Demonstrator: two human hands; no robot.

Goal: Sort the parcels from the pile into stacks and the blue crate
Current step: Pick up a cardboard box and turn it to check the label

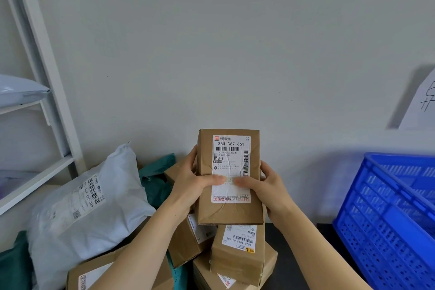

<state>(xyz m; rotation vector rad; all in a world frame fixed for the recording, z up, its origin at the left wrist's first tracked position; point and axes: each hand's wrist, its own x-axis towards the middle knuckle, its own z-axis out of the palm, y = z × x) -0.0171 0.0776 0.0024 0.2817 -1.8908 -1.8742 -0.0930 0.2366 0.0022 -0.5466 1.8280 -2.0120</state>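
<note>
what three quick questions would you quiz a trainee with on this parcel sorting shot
1. True or false: the left hand and the right hand both grip the brown box, its label facing the camera.
2. Where does the blue crate stand relative to that box? A) to its left B) to its right C) beneath it
3. Fill in: the grey mailer bag lies to the box's ____.
Key: 1 true; 2 B; 3 left.
</note>
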